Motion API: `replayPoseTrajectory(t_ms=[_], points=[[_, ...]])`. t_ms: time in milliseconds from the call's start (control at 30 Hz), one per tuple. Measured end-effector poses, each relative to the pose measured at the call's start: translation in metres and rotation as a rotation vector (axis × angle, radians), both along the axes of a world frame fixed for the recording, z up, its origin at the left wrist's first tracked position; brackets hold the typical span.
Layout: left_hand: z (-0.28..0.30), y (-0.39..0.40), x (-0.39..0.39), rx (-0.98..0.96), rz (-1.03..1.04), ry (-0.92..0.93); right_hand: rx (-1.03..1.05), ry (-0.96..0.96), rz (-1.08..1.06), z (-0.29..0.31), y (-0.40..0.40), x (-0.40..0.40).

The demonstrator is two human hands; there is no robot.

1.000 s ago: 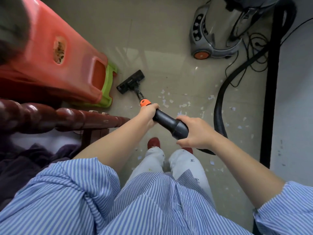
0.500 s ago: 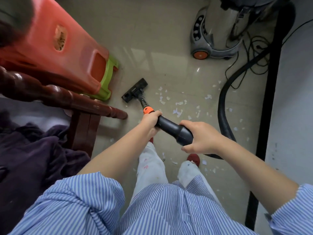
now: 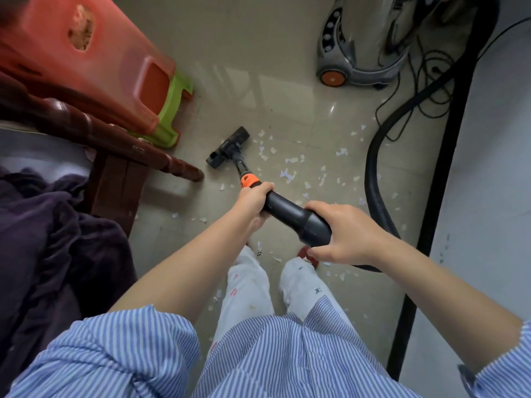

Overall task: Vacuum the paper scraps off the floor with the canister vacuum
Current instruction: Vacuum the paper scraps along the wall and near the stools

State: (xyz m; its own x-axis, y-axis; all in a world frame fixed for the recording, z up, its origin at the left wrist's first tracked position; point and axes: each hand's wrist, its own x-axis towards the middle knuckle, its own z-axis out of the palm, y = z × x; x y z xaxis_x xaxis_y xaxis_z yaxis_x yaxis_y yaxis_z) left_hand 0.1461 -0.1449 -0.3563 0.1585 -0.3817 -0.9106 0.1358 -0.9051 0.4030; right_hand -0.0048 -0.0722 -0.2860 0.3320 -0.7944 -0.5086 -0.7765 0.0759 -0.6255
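The wand (image 3: 296, 219) is gripped by both hands: left hand (image 3: 253, 201) curled round it below the orange collar, right hand (image 3: 349, 234) wrapped round the wider rear end. The nozzle (image 3: 228, 147) rests on the floor (image 3: 287, 90), left of the main scatter of paper scraps (image 3: 290, 173). It is judged best swept rightward, kept flat, clear of the hose (image 3: 373, 168).
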Motion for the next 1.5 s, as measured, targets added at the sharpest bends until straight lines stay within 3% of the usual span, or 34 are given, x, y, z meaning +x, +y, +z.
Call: replayPoseTrajectory(t_ms=[433, 767, 1167, 1500], points=[[-0.021, -0.033, 0.048, -0.065, 0.036, -0.067, -0.022, -0.012, 0.01, -0.03, -0.032, 0.049], [-0.042, -0.065, 0.088, -0.013, 0.05, 0.039, 0.0, 0.015, 0.019, -0.051, -0.068, 0.088], [-0.062, -0.112, 0.135, 0.11, -0.199, -0.029, 0.003, -0.025, -0.113, -0.089, -0.085, 0.14], [-0.043, -0.113, 0.124, 0.038, -0.361, -0.113, -0.165, -0.17, -0.229, -0.058, -0.064, 0.129]])
